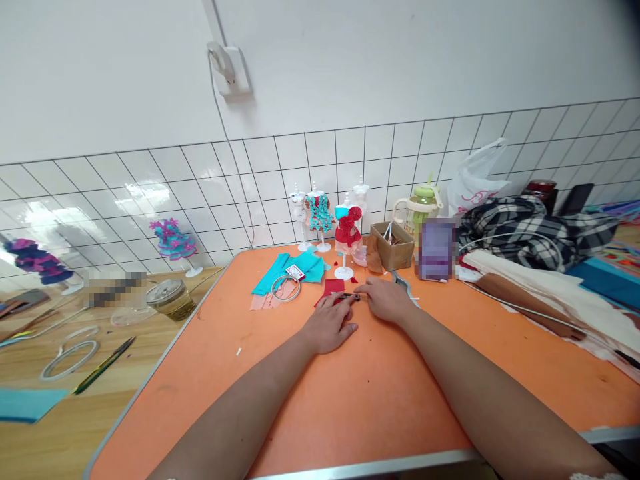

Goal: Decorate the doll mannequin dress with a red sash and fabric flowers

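Note:
My left hand [327, 327] lies low on the orange table with its thumb apart. Its fingers stretch onto a small red piece [335, 286], paper or cloth, and reach a small dark object [352, 296]. My right hand [384, 300] has bent fingers, the tips close together at the right end of that dark object. What they pinch is too small to make out. Just behind the hands, a white mini dress form [343, 272] wears a red and turquoise outfit [348, 227]. Turquoise sheets [274, 272], a tag [295, 272] and a ring of pale cord [286, 288] lie left of the hands.
Other mini dress forms [361, 193] stand by the tiled wall. A cardboard box [395, 248], green-lidded bottle [424, 203], blurred purple item [436, 250] and checked cloth [520, 230] are at right. On the wooden table [125, 413] are a lidded cup [171, 300] and a pen [105, 364].

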Demonstrator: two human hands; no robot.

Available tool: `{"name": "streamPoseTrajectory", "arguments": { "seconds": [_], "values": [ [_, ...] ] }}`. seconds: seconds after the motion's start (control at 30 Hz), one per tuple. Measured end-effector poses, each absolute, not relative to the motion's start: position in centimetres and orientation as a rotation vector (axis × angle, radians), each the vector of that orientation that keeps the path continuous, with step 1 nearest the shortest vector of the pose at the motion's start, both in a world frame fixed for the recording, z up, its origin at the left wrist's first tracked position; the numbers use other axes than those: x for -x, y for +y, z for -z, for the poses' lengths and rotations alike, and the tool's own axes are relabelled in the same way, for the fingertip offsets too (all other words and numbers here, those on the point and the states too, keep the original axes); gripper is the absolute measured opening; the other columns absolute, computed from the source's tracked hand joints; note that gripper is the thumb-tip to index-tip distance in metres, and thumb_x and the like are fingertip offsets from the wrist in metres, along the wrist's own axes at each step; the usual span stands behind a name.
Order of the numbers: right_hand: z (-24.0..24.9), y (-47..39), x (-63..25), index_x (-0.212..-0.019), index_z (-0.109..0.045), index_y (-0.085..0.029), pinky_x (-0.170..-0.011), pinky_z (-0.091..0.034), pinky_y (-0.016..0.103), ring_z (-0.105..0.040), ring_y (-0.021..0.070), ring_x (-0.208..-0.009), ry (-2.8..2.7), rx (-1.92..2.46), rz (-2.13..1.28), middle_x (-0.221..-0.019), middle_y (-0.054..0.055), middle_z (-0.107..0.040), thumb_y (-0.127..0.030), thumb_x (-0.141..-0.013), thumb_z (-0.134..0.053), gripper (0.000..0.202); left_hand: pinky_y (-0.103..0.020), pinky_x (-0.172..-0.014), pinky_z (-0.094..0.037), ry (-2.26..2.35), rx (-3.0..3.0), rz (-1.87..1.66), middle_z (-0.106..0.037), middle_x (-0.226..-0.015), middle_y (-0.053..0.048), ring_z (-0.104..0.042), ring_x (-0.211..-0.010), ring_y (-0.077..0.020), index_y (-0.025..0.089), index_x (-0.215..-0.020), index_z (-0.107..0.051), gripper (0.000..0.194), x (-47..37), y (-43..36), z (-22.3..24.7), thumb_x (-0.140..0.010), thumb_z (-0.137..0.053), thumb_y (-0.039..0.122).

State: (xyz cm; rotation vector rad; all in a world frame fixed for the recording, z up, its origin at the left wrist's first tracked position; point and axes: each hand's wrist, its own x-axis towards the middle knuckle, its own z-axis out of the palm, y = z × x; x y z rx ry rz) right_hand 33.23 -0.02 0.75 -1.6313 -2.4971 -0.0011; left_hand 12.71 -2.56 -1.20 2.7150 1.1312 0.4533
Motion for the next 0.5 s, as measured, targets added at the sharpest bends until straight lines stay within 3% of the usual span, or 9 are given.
{"name": "streamPoseTrajectory", "arguments": {
  "seconds": [0.13,0.27,0.4,0.5],
  "values": [
    [-0.2,0.0,-32.7,-0.115,-0.059,-0.032,-0.066,-0.036,0.027,-0.059,0.0199,-0.088,-2.523,1.641,-0.056,-0.101,0.005,-0.061,-0.02,-0.087,-0.038,0.037,-0.048,-0.104,-0.028,1.133,-2.69,-0.479,-0.051,-0.132,-0.008,-0.029,-0.132,-0.028,0.022,-0.132,-0.039,0.051,-12.7,-2.8,1.1,-0.085,-0.049,0.042],
    [0.0,0.3,-33.0,-0.112,-0.061,-0.032,-0.068,-0.037,0.026,-0.059,0.0192,-0.088,-2.483,1.661,-0.113,-0.101,0.004,-0.062,-0.023,-0.089,-0.038,0.033,-0.044,-0.102,-0.032,1.172,-2.72,-0.57,-0.046,-0.137,-0.007,-0.035,-0.127,-0.0271,0.021,-0.102,-0.053,0.028,-12.9,-3.2,1.0,-0.084,-0.052,0.042],
    [-0.1,0.4,-33.4,-0.11,-0.061,-0.027,-0.07,-0.037,0.027,-0.058,0.0195,-0.092,-2.42,1.702,-0.109,-0.107,0.005,-0.062,-0.023,-0.091,-0.035,0.032,-0.041,-0.088,-0.043,1.465,-2.671,-0.622,-0.06,-0.112,-0.009,-0.053,-0.104,-0.0254,0.02,-0.105,-0.052,0.025,-11.8,-3.2,0.9,-0.087,-0.047,0.036],
    [-0.5,0.0,-33.2,-0.116,-0.058,-0.023,-0.075,-0.037,0.028,-0.055,0.0197,-0.098,-2.376,1.703,-0.069,-0.112,0.007,-0.06,-0.021,-0.091,-0.035,0.034,-0.038,-0.083,-0.045,1.515,-2.652,-0.523,-0.063,-0.103,-0.007,-0.056,-0.099,-0.0243,0.022,-0.102,-0.057,0.021,-9.7,-3.0,0.5,-0.088,-0.044,0.033]
  ]
}}
